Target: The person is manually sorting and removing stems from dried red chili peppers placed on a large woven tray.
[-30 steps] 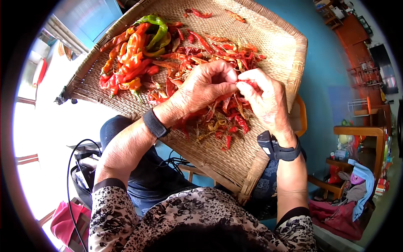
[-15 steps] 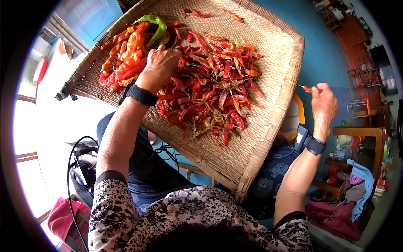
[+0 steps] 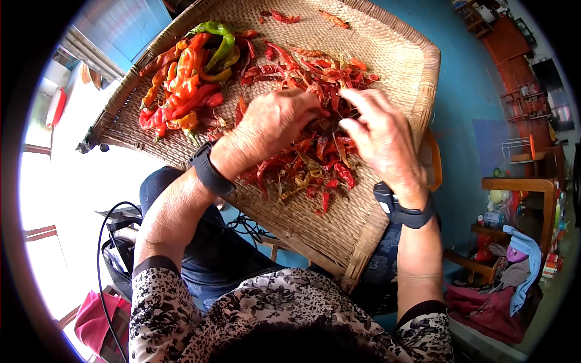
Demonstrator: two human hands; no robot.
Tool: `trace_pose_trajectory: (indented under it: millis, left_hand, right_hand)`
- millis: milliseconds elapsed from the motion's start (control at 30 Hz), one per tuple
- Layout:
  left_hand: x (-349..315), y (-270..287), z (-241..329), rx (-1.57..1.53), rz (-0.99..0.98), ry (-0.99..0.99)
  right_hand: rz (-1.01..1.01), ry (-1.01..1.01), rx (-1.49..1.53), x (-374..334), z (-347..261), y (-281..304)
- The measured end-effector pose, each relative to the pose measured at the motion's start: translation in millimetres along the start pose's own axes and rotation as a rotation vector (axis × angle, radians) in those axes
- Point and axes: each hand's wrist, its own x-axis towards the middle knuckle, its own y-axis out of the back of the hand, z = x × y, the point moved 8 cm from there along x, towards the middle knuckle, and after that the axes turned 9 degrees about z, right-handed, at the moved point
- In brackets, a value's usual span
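Note:
A shallow woven basket tray (image 3: pixel 387 48) rests across my lap, with a broad pile of dried red chili peppers (image 3: pixel 327 163) in its middle. My left hand (image 3: pixel 275 121) is over the pile, its fingers pinched round a dried red chili whose red tip shows at the fingertips. Just right of it, my right hand (image 3: pixel 384 133) hangs over the pile's right side, thumb and forefinger apart and nothing visible between them. At the tray's left lies a heap of larger fresh peppers (image 3: pixel 184 85), orange-red and glossy, with a curved green pepper (image 3: pixel 225 45) on top.
A few stray dried chilies (image 3: pixel 284 17) lie near the tray's far edge. Blue floor (image 3: pixel 457 121) stretches to the right, with a wooden chair (image 3: pixel 520 186) holding clothes. A black cable (image 3: pixel 100 272) and a dark bag (image 3: pixel 118 251) are at my left.
My right hand has come in from beyond the tray's right edge, and the chili it held no longer shows in it. My left hand has moved right, from the fresh peppers to the dried pile.

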Motion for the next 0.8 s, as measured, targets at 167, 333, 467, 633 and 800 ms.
trace_pose_trajectory:
  millis: [167,333,467,633,800]
  left_hand:
    - [-0.8,4.2,16.0,-0.214,0.027,-0.013]
    - [-3.0,7.8,8.4,-0.172,0.03,0.004]
    - [-5.3,1.2,-10.7,0.001,-0.008,-0.039]
    - [-4.9,-9.4,-24.1,0.091,-0.099,-0.033]
    - [-0.3,-1.1,-12.7,0.075,0.015,-0.078]
  right_hand:
    - [0.005,0.104,-0.053,-3.6,-9.3,-23.8]
    - [0.114,0.012,-0.001,-3.0,5.1,1.4]
    - [0.423,-0.148,-0.256,-5.2,51.5,84.0]
    - [0.391,-0.416,-0.644,-38.8,121.5,139.1]
    - [0.135,-0.682,-0.882,-59.0,152.5,136.0]
